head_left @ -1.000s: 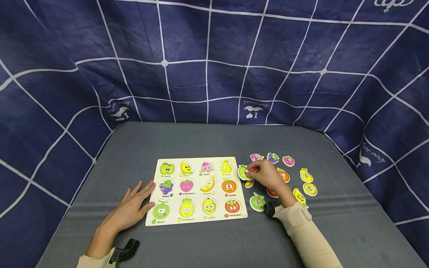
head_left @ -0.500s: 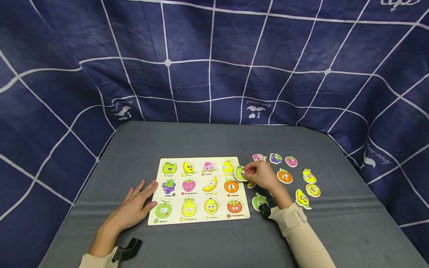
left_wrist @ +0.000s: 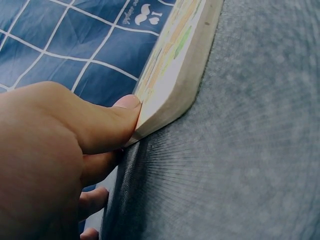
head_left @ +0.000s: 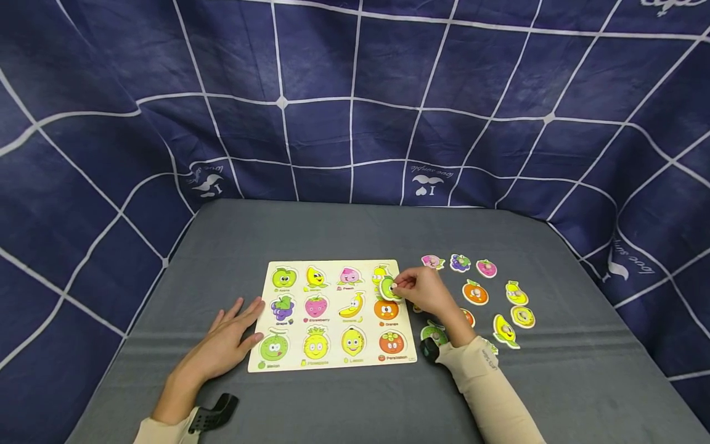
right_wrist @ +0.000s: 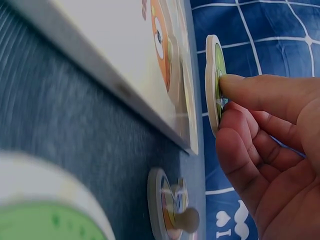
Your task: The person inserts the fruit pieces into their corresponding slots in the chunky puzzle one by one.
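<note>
My right hand [head_left: 424,288] pinches a green apple puzzle piece [head_left: 386,287] between thumb and fingers. In the head view the piece overlaps the board's pear and orange pictures; the right wrist view shows this piece [right_wrist: 212,82] on edge, apart from the board [right_wrist: 107,55]. The pale fruit puzzle board [head_left: 408,334] lies flat, with rows of labelled fruit pictures. Fingers extended, my left hand [head_left: 219,342] rests at the board's left edge. Its thumb [left_wrist: 112,122] touches the board's corner in the left wrist view.
Right of the board lie several knobbed pieces, among them a melon [head_left: 434,333], an orange [head_left: 475,292], grapes [head_left: 460,263], a peach [head_left: 432,262] and a banana [head_left: 504,331]. A grey cloth [head_left: 310,407] covers the table. Dark blue gridded fabric [head_left: 383,74] stands behind.
My right hand has carried the green apple piece left, from beside the board to over its right side. My left hand stays at the left edge. The head view has shifted slightly.
</note>
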A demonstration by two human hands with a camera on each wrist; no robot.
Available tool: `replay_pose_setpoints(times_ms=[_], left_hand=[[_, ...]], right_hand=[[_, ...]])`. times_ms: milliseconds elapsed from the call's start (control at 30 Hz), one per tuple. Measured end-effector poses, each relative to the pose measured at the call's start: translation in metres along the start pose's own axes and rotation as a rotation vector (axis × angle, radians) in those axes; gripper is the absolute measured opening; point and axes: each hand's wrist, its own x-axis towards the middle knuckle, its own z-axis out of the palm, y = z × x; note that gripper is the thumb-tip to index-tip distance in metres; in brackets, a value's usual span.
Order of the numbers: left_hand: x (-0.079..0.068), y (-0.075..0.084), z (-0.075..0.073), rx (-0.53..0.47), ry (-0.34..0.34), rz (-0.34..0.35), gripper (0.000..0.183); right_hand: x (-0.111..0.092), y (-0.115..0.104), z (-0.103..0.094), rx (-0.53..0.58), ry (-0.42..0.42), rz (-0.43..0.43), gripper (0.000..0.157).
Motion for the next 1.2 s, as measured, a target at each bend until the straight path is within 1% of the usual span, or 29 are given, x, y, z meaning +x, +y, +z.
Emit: replay_pose_setpoints(times_ms=[167,500,833,1200], left_hand=[[0.000,0.000,0.001,0.002,0.003,-0.002,0.064],[0.001,0.001,0.001,0.012,0.001,-0.004,0.063],[0.000,0.002,0.000,0.012,0.002,-0.011,0.063],[-0.001,0.004,-0.002,0.012,0.004,-0.007,0.062]], right_hand=[[0.002,-0.004,0.004,0.004,-0.017,0.015,0.007],[0.007,-0.010,0.009,0.006,-0.022,0.002,0.006],[0.012,-0.017,0.015,-0.033,-0.024,-0.037,0.007],[0.020,-0.022,0.024,-0.064,-0.037,-0.055,0.006]])
